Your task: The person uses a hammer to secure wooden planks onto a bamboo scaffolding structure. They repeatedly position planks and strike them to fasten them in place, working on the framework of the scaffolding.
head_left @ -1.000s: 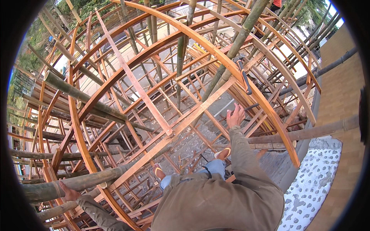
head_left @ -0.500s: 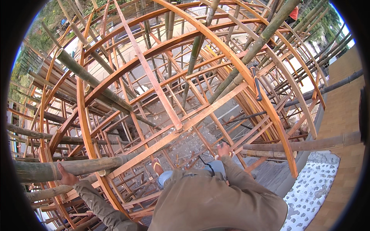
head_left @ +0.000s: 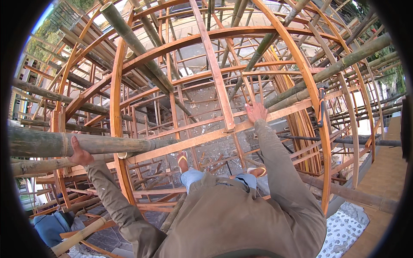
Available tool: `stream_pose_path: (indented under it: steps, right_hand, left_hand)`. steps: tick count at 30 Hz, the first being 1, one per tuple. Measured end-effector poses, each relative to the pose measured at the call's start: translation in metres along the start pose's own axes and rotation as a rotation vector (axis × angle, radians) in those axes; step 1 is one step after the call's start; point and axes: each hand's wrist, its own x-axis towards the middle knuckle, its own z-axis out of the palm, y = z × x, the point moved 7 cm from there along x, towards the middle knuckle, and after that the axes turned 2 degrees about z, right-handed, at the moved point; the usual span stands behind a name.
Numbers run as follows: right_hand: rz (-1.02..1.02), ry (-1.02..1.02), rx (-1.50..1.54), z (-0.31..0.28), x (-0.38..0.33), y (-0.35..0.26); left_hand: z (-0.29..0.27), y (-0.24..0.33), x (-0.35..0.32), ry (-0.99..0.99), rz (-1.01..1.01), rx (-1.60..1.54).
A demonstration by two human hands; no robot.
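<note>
My left hand (head_left: pixel 81 155) is wrapped against a thick grey-green bamboo pole (head_left: pixel 103 144) at the left, thumb side up. Just under that hand runs a thinner bamboo pole (head_left: pixel 38 167). My right hand (head_left: pixel 257 112) grips a pale wooden beam (head_left: pixel 189 142), which slants across in front of me; its fingers lie over the far side. Near this hand, a reddish wooden batten (head_left: pixel 215 73) meets the beam end-on. A hammer (head_left: pixel 321 107) with an orange and black handle hangs on a curved wooden rib (head_left: pixel 310 77) to the right.
Curved ribs and bamboo poles (head_left: pixel 129 41) form an open frame around me. My sandaled feet (head_left: pixel 183 162) stand among thin timbers above rubble-strewn ground (head_left: pixel 206 114). Blue cloth (head_left: pixel 51 228) shows at lower left. A white dotted slab (head_left: pixel 346 230) lies at lower right.
My right hand has risen from low beside my leg to the beam, its arm now stretched forward. My left hand stays on the bamboo pole. The view has shifted left.
</note>
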Motion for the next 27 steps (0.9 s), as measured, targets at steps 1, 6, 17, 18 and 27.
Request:
stream_pose_path:
  steps: [1,6,17,18,27]
  right_hand:
    - [-0.016,-0.036,-0.063,0.004,-0.001,-0.005]
    - [0.015,-0.098,-0.080,-0.001,-0.004,-0.017]
    - [0.066,-0.174,-0.089,-0.005,-0.005,-0.024]
    - [0.070,-0.195,-0.093,-0.003,-0.006,-0.024]
    - [0.085,-0.210,-0.180,0.009,-0.004,-0.024]
  left_hand:
    - [0.001,0.002,-0.001,-0.005,0.028,-0.005]
    - [0.000,0.005,-0.003,0.016,0.011,0.006]
    - [-0.001,0.006,-0.012,-0.029,0.022,-0.024]
    - [0.001,0.007,-0.013,-0.029,0.022,-0.020]
    - [0.005,0.028,-0.031,0.033,0.107,0.104]
